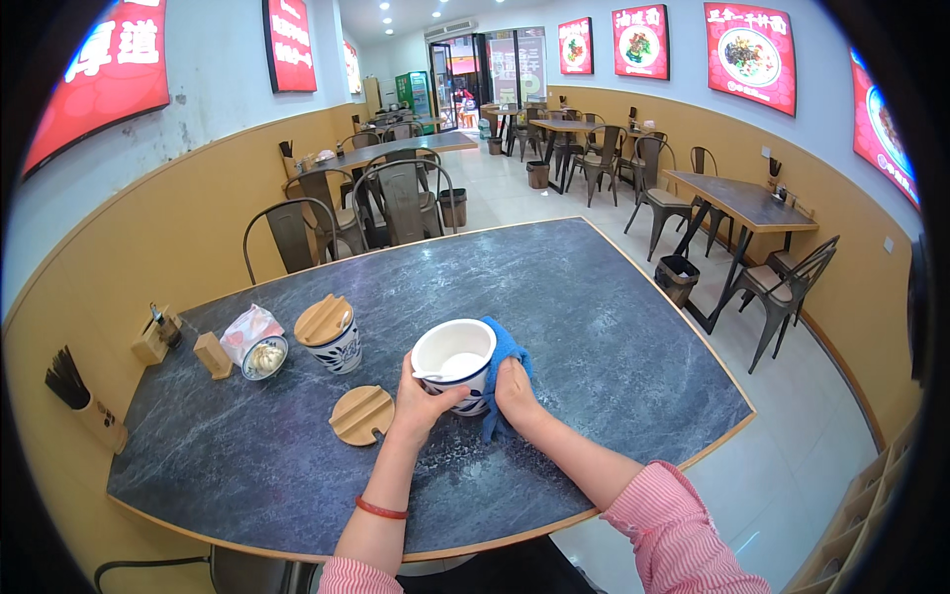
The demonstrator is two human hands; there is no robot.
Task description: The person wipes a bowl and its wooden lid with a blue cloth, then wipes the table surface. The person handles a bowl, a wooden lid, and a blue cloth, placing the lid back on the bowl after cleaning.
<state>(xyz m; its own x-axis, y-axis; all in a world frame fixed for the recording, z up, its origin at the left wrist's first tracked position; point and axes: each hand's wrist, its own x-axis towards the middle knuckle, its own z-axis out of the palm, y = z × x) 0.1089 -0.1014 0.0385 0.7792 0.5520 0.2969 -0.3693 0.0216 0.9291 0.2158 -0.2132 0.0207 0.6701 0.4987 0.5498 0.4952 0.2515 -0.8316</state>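
My left hand (424, 397) grips the near left side of a white ceramic jar (453, 338) with blue painting, its thumb across the front. The jar stands uncovered, with white contents low inside and a white spoon (429, 375) at its left rim. A blue cloth (507, 349) is pressed against the jar's right side by my right hand (516, 390). Left of my left hand, a notched round wooden lid (361, 416) lies on the dark table (594, 460). Behind it stands a second blue-and-white jar (338, 353), its wooden lid (323, 319) on and a spoon handle poking out.
At the table's left are a bowl of garlic (265, 358), a pink-and-white packet (251, 329), a wooden block holder (213, 356), a dark sauce bottle (167, 330) and a chopstick holder (100, 419). Metal chairs (404, 197) stand beyond the far edge. A waste bin (675, 278) sits to the right.
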